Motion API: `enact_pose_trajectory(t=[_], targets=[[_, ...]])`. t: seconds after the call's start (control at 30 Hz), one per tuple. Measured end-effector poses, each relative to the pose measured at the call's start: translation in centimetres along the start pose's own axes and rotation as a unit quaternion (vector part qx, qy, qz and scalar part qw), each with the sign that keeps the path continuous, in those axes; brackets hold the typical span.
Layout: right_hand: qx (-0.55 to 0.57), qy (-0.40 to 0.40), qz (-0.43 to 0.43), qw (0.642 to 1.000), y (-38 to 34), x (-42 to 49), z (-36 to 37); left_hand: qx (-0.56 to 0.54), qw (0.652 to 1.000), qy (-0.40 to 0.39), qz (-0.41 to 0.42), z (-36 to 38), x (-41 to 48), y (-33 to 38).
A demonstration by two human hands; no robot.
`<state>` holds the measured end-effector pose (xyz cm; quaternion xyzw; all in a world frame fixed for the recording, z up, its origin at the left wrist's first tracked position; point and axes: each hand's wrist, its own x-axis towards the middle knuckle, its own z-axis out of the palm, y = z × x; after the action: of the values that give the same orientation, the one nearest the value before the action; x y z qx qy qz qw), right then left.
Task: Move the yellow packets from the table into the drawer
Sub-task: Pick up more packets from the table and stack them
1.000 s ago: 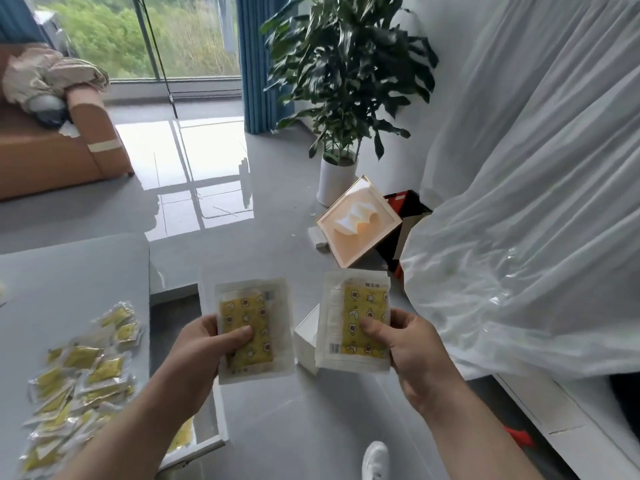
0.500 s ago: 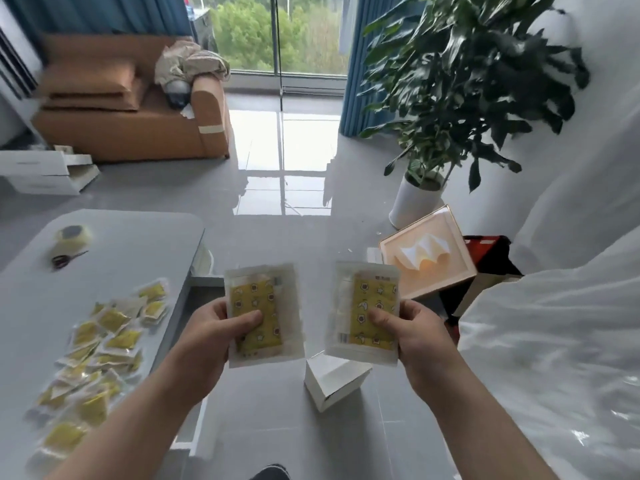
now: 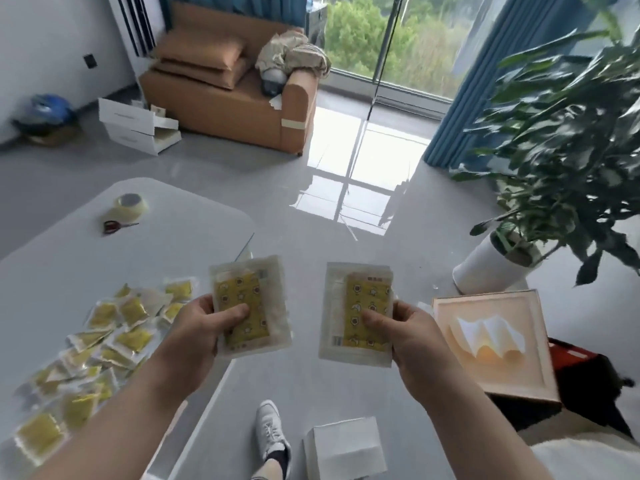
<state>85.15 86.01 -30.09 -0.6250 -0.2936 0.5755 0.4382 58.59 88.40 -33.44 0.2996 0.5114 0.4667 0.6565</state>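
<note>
Yellow packets (image 3: 249,299) were held up before us, one pinched between thumb and fingers (image 3: 235,311) of our left hand (image 3: 204,327), one likewise in our right hand (image 3: 412,337), long sides running away from us, the left nearer the heap (image 3: 104,337) on the counter (image 3: 180,230); no drawer showed.

My left hand (image 3: 204,327) holds one yellow packet (image 3: 249,306) and my right hand (image 3: 408,337) holds a second yellow packet (image 3: 356,313) - both up in the air, side by side. A pile of packets (image 3: 104,341) lies on the white surface (image 3: 69,265) by my left arm - a tape roll (image 3: 130,206) sits farther back.
</note>
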Motion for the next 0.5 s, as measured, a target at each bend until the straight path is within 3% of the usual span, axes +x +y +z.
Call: enact_pose_trajectory(t=[0.23,0.5], targets=[[-0.060,-0.058,0.005,0.997,-7.7,12.6,7.6,-0.039,0.996,0.081,-0.004,-2.2,10.3,5.9],[-0.135,-0.120,0.009,0.983,-11.7,19.9,14.1,-0.090,0.979,0.184,0.005,-5.6,14.4,9.0]])
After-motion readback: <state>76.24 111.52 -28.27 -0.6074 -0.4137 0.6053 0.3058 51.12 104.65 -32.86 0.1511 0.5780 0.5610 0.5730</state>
